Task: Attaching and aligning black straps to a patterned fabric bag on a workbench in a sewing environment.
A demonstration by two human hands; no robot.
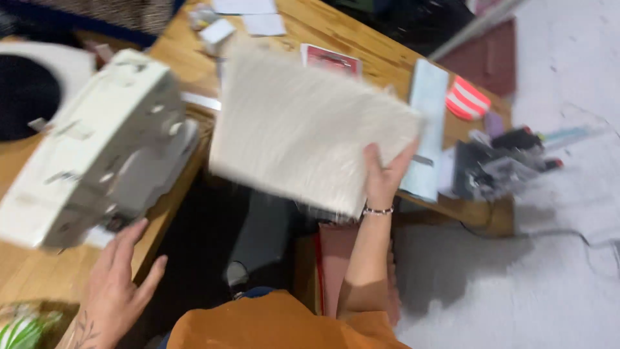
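Sewing machine (97, 148) left of fur sheet (303, 126).

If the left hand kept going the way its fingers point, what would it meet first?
Probably the white sewing machine: the left hand lies open on the wooden table, fingertips pointing at its base. Blur hides whether they already touch.

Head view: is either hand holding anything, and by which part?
The right hand grips the white furry panel by its lower right edge. The left hand holds nothing.
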